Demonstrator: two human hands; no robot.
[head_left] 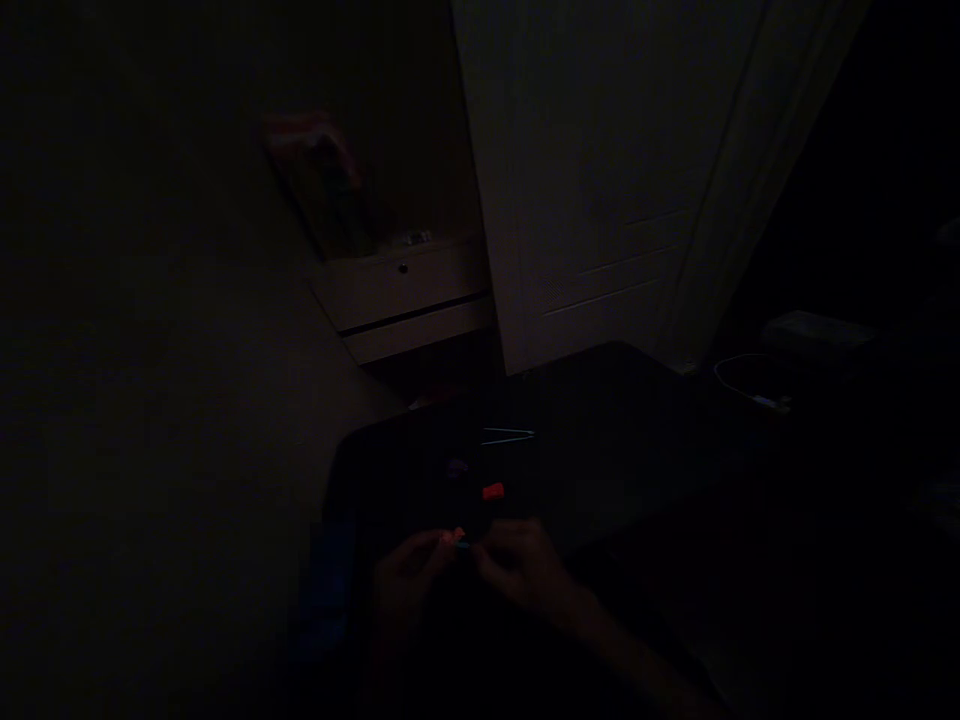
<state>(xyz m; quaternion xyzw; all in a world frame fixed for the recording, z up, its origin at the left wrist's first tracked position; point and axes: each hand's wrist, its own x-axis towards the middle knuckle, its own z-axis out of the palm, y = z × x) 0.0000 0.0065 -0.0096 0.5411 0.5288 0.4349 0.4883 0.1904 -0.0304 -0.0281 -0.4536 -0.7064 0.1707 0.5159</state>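
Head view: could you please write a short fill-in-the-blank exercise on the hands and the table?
The left hand and right hand meet on one small ___ piece.
A second such piece lies on the dark table, touched by ___ hand.
Behind the table stands a ___ door.
Missing: orange; neither; white.

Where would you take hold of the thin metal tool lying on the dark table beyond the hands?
Probably mid-length, pinched across its two thin arms from above. The metal tool lies flat, arms spread at the left and meeting at the right, clear of the orange piece. The dim picture hides finer detail.
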